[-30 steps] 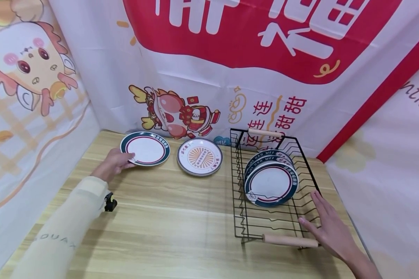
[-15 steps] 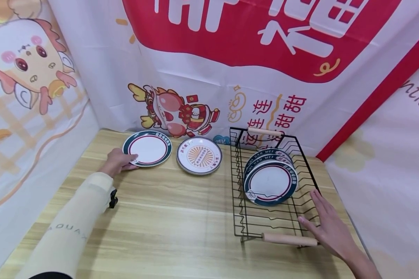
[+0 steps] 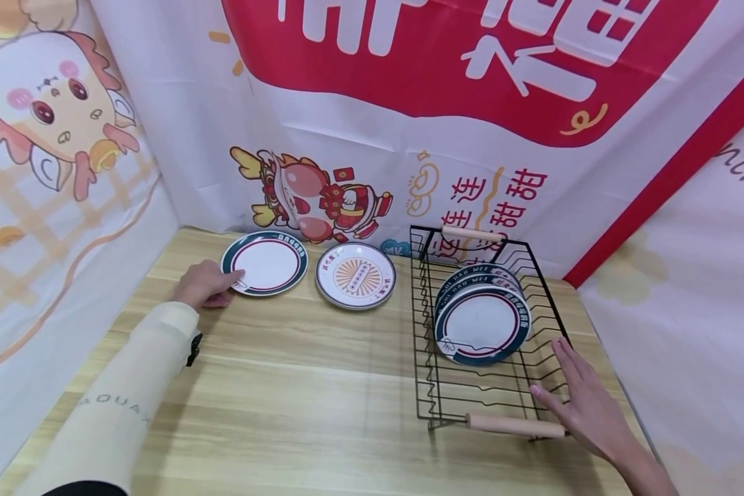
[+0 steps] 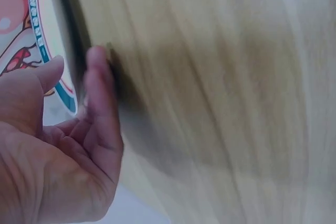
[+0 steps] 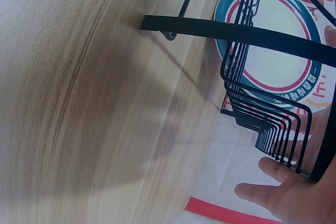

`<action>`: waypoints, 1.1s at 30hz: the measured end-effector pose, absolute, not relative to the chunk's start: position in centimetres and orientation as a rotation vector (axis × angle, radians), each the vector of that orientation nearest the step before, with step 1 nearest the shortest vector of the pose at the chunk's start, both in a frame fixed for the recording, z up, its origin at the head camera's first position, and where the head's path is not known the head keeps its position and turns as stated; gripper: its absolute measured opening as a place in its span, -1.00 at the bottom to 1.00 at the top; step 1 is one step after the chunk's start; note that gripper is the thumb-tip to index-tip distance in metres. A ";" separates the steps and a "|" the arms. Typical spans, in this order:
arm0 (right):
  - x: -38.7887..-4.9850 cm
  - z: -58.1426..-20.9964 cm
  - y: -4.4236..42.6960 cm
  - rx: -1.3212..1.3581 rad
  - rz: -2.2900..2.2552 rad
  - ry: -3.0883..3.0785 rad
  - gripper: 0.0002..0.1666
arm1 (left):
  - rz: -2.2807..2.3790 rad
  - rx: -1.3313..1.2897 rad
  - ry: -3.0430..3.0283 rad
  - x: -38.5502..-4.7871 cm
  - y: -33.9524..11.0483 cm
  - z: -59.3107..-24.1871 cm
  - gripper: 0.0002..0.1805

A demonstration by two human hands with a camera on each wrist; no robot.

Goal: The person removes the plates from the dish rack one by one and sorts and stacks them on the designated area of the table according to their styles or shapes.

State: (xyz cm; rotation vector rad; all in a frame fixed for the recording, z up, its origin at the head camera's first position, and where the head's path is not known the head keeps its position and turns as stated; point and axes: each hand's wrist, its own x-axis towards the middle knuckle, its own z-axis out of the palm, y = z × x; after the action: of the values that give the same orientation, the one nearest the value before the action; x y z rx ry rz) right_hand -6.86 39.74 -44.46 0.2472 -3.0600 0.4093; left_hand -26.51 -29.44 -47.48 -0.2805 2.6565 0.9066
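My left hand (image 3: 206, 284) is at the left edge of a white plate with a dark green rim (image 3: 266, 264), which lies flat on the table. The thumb tip overlaps its rim; in the left wrist view the fingers (image 4: 104, 98) sit just outside the edge, seemingly apart from it. A smaller white plate with an orange sunburst (image 3: 355, 277) lies to the right, seemingly on another. Several green-rimmed plates (image 3: 486, 327) lean in a black wire dish rack (image 3: 429, 406). My right hand (image 3: 585, 406) rests on the rack's right side, fingers straight and spread.
The rack has wooden handles (image 3: 514, 424) at its near and far ends. A printed cloth (image 3: 347, 117) hangs right behind the plates, with more cloth at both sides. Wood-grain table (image 3: 285, 406) spreads in front of the plates and left of the rack.
The green-rimmed plate by my left hand has shifted slightly right. My left fingers have drawn back from beneath its rim. My right hand and the rack have stayed put.
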 end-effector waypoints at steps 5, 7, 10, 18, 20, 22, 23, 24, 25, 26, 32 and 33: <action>-6.9 -44.3 39.7 0.242 0.406 -3.066 0.18 | 0.746 -0.268 2.694 -26.2 -30.6 -46.1 -0.29; -7.0 -44.3 39.6 0.240 0.400 -3.070 0.18 | 0.699 -0.288 2.716 -26.0 -31.0 -45.8 -0.29; -7.1 -44.3 39.6 0.238 0.392 -3.074 0.18 | 0.637 -0.317 2.765 -25.9 -31.6 -45.4 -0.28; -7.0 -44.5 39.8 0.225 0.441 -3.061 0.18 | 0.667 -0.285 2.922 -26.4 -31.1 -44.8 -0.29; -6.9 -44.6 39.9 0.217 0.450 -3.064 0.19 | 0.697 -0.263 2.952 -26.8 -30.1 -44.5 -0.22; -6.9 -44.6 39.9 0.207 0.449 -3.072 0.19 | 0.716 -0.235 2.979 -27.2 -28.9 -43.9 -0.17; -6.9 -44.6 39.9 0.204 0.450 -3.075 0.19 | 0.718 -0.212 2.999 -27.4 -28.1 -43.5 -0.17; -6.9 -44.7 39.9 0.202 0.453 -3.076 0.20 | 0.723 -0.186 3.017 -27.5 -27.3 -43.1 -0.17; -6.9 -44.7 39.9 0.201 0.454 -3.077 0.20 | 0.730 -0.156 3.033 -27.5 -26.5 -42.7 -0.18; -6.9 -44.7 40.0 0.204 0.456 -3.074 0.20 | 0.735 -0.128 3.045 -27.5 -25.5 -42.2 -0.21; -7.0 -44.7 39.9 0.221 0.467 -3.056 0.19 | 0.842 0.102 3.078 -26.6 -18.9 -39.5 -0.37; -7.0 -44.7 39.9 0.220 0.468 -3.058 0.19 | 0.866 0.146 3.076 -26.4 -17.7 -39.2 -0.39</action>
State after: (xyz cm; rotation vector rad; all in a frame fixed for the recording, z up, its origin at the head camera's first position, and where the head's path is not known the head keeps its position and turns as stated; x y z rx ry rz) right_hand -7.00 39.88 -44.75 0.2199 -3.0581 0.4682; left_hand -26.36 -17.68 -39.15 0.1463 3.0761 0.8655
